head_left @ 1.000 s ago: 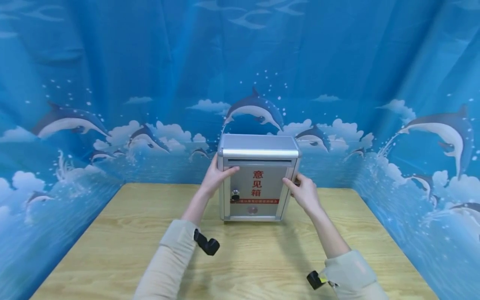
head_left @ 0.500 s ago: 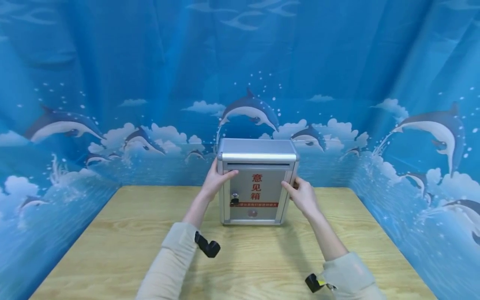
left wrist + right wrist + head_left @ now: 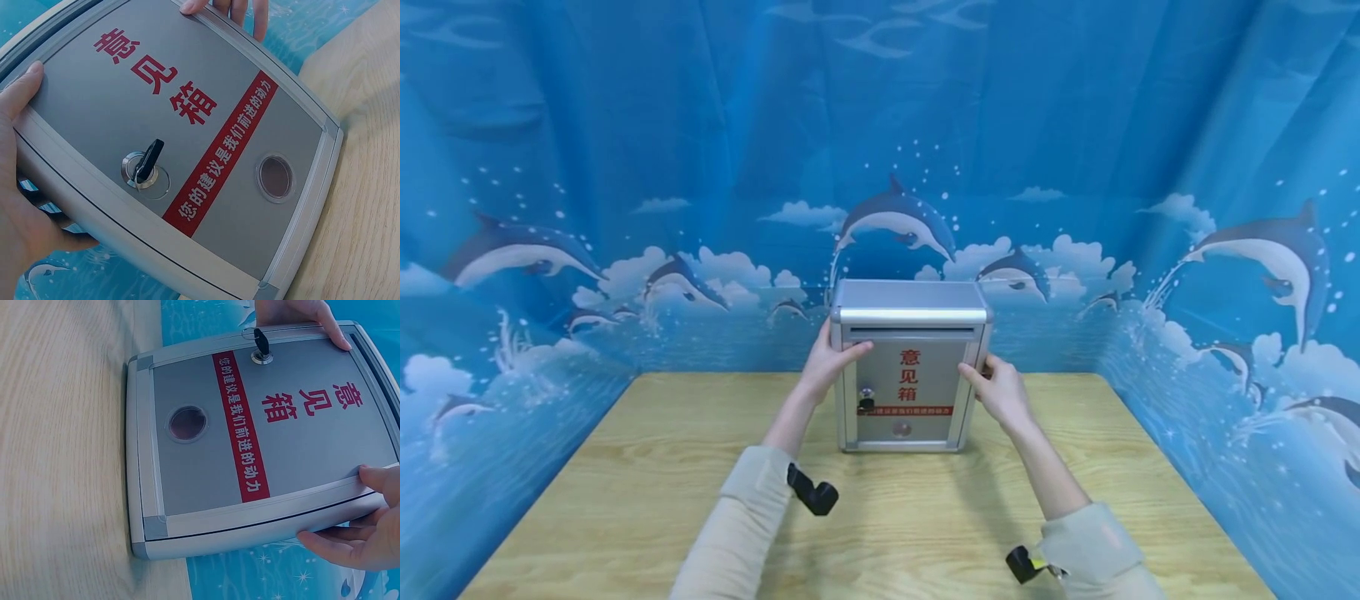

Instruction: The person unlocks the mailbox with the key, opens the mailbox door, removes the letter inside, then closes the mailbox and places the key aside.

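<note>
A silver metal suggestion box stands upright toward the back of the table, its bottom edge right at the wood. Red characters and a red strip mark its grey front door, and a slot runs across the top. My left hand holds the left side, thumb laid over the front edge and fingers wrapped behind. On the other side, my right hand grips the right edge with its thumb in front and fingers at the side. A black-headed key sits in the door lock, with a ring hanging from it.
The light wooden table spreads around the box. Blue curtain printed with dolphins and clouds encloses the back and both sides, close behind the box.
The head view has shifted slightly, and the box now appears a little lower and further left. Both hands keep the same hold on its sides.
</note>
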Tool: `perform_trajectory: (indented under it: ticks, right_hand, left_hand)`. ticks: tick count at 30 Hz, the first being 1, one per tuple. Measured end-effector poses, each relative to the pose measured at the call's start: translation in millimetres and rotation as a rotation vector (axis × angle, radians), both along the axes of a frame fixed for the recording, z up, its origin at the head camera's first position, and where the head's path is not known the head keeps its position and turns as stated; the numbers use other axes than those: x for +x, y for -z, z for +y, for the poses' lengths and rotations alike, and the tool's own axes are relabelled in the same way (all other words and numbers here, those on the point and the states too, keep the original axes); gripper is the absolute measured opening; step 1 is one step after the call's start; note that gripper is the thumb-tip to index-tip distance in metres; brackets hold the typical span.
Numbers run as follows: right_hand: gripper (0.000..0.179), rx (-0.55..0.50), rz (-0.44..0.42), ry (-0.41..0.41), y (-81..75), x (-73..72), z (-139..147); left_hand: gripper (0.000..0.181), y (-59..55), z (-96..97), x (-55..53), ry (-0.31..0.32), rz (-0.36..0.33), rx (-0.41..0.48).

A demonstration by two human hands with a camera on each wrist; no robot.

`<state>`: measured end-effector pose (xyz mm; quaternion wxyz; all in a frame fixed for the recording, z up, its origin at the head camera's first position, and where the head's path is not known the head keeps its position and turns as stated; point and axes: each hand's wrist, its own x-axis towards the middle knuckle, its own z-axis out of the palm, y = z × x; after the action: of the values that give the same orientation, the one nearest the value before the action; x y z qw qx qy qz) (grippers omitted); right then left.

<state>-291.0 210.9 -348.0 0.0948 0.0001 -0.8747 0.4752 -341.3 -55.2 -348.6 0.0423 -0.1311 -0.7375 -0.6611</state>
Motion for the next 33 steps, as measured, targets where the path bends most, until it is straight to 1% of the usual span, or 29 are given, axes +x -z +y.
perform_trajectory:
  ticks: [6,10,14,18,23,28,33]
  right_hand:
    - [0.044,-0.007,-0.004,0.0,1.9,1.8,0]
    - [0.044,-0.006,-0.004,-0.001,2.8,2.5,1]
    - [0.045,0.008,0.0,0.0,3.6,2.8,1]
    - [0.045,0.045,0.015,-0.004,4.3,2.0,2]
    - [0.05,0.132,0.066,-0.029,10.1,-1.2,5]
    - [0.055,0.142,0.083,-0.046,16.7,0.8,5]
    - [0.064,0.162,0.097,-0.027,18.4,5.8,6]
  left_hand:
    - [0.093,3.7,1.9,1.0,-0.011,-0.015,-0.003]
    - [0.094,6.5,2.4,0.8,-0.012,-0.012,0.004]
    - [0.094,8.2,2.6,0.8,-0.011,-0.014,0.002]
    - [0.093,7.5,2.6,0.5,-0.006,-0.015,-0.007]
    - [0.094,5.7,1.5,0.0,-0.013,-0.023,-0.034]
    - [0.093,1.9,-1.9,3.6,-0.006,-0.023,-0.077]
    - [0.091,-8.5,-6.6,8.5,-0.007,0.004,-0.098]
